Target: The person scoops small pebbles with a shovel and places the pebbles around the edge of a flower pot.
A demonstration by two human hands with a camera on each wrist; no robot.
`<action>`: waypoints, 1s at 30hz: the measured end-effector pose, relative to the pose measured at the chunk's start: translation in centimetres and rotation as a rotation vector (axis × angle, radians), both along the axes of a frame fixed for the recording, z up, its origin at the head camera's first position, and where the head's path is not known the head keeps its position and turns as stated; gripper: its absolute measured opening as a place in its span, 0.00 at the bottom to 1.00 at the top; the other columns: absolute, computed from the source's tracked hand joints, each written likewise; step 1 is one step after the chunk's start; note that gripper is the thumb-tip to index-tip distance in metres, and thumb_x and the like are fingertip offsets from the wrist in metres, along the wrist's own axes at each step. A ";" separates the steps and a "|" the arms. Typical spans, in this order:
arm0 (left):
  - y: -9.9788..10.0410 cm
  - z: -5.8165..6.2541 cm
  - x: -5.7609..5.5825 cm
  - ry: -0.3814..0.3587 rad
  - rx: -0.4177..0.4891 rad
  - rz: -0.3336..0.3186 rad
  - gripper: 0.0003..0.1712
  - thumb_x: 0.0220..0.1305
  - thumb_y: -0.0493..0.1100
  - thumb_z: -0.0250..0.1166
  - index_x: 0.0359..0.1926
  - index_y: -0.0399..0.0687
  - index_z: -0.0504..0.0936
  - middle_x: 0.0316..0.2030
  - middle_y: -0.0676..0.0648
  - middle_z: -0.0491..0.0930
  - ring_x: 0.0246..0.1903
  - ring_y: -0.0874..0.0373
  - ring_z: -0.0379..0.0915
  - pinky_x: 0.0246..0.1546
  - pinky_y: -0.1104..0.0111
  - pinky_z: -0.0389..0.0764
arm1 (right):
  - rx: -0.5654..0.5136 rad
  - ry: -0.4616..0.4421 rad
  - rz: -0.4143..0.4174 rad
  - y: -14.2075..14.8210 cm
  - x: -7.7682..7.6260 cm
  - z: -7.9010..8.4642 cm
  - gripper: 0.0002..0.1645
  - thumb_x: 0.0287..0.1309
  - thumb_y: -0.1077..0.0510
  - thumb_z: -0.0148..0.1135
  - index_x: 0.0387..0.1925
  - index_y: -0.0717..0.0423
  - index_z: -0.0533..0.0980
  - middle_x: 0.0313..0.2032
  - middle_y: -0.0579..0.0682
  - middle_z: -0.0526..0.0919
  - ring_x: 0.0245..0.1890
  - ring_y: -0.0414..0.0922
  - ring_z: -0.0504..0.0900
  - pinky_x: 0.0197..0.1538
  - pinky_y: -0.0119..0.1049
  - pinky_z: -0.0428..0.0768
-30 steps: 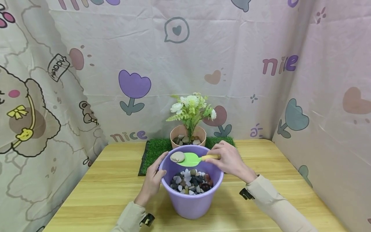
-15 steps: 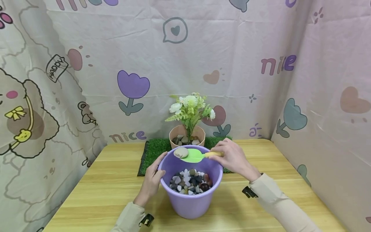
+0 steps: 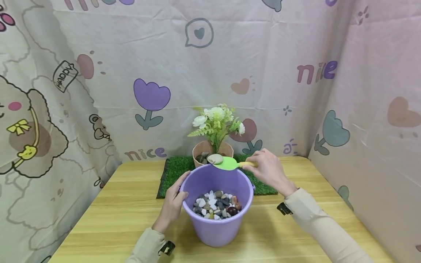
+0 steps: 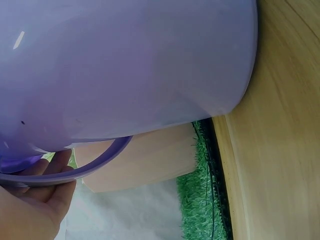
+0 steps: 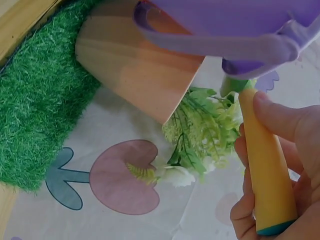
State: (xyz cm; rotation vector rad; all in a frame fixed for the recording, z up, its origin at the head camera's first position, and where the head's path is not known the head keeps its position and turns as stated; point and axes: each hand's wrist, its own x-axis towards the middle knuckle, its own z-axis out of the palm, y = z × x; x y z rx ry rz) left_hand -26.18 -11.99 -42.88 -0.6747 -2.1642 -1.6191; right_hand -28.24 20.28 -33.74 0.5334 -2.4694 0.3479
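My right hand (image 3: 268,168) grips the yellow handle (image 5: 270,175) of a small trowel with a green blade (image 3: 227,163). A pale oval stone (image 3: 215,159) lies on the blade's tip, over the far rim of the purple bucket (image 3: 217,232) and in front of the flower pot. My left hand (image 3: 173,197) holds the bucket's left rim, thumb on the inner side; in the left wrist view its fingers reach round the bucket's handle (image 4: 100,161). Mixed pebbles (image 3: 213,204), white, grey, black and reddish, cover the bucket's bottom.
Behind the bucket, a peach flower pot (image 5: 135,65) with white flowers and ferns (image 3: 217,122) stands on a green turf mat (image 3: 174,175). Stones show inside the pot. A wooden table (image 3: 112,215) carries everything, with a printed curtain (image 3: 197,73) around it.
My right hand has carried the trowel and stone up, rightward and away from me, from over the bucket's inside to its far rim. The left hand keeps its hold on the rim.
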 end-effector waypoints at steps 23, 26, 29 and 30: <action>0.0 -0.2 -0.3 0.000 -0.003 -0.013 0.39 0.55 0.29 0.49 0.71 0.47 0.67 0.66 0.40 0.71 0.56 0.45 0.76 0.52 0.64 0.80 | -0.014 -0.196 -0.146 0.1 -3.3 0.4 0.14 0.52 0.39 0.70 0.31 0.42 0.89 0.22 0.42 0.81 0.29 0.44 0.72 0.28 0.36 0.68; 0.0 -0.1 -0.3 0.002 0.001 -0.013 0.39 0.55 0.29 0.49 0.71 0.47 0.67 0.66 0.40 0.71 0.56 0.45 0.76 0.52 0.65 0.80 | -0.011 -0.222 -0.140 -0.1 -3.8 0.6 0.14 0.53 0.38 0.69 0.28 0.40 0.89 0.18 0.42 0.78 0.26 0.44 0.71 0.27 0.37 0.67; 0.1 -0.1 -0.2 -0.002 0.005 -0.011 0.39 0.55 0.29 0.49 0.71 0.46 0.67 0.66 0.40 0.71 0.56 0.45 0.76 0.52 0.65 0.79 | -0.017 -0.251 -0.137 -0.2 -4.0 0.8 0.14 0.54 0.37 0.67 0.30 0.39 0.89 0.15 0.41 0.75 0.23 0.43 0.70 0.25 0.36 0.66; 0.1 -0.1 -0.2 -0.005 0.008 -0.011 0.39 0.55 0.29 0.49 0.71 0.46 0.67 0.66 0.40 0.71 0.56 0.45 0.76 0.53 0.66 0.79 | -0.020 -0.266 -0.137 -0.2 -4.1 0.9 0.14 0.54 0.37 0.67 0.30 0.39 0.89 0.14 0.42 0.73 0.21 0.43 0.69 0.24 0.36 0.66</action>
